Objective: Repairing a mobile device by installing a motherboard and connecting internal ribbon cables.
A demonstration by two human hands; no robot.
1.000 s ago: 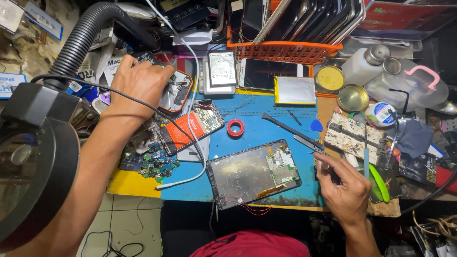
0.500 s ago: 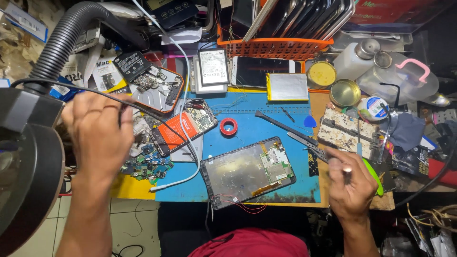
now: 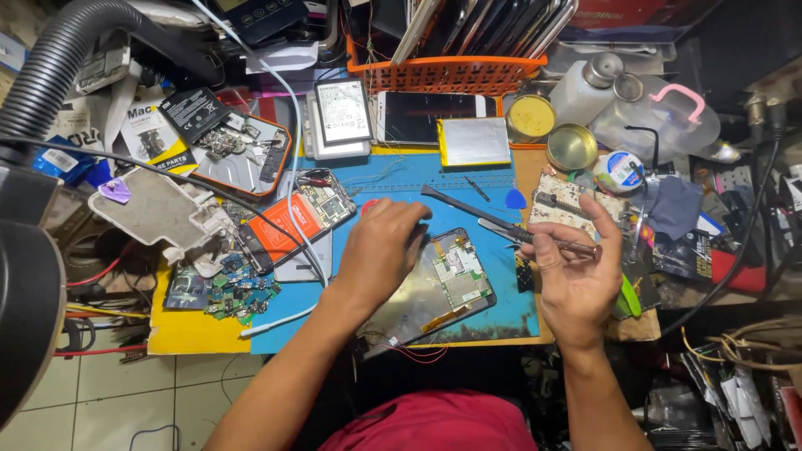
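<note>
head view: my left hand (image 3: 380, 255) moved from upper left clutter, now flat on opened tablet (image 3: 447, 280) at frame centre; right hand (image 3: 572, 263) still pinching tweezers (image 3: 535, 235).

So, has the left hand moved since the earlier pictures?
Yes. The left hand moved right, away from the orange-framed opened phone near the black hose, and now rests on the opened tablet on the blue mat.

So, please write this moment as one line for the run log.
left hand: resting on opened tablet | right hand: holding tweezers | tablet: flat on blue mat, back open | spudger: on mat
</note>
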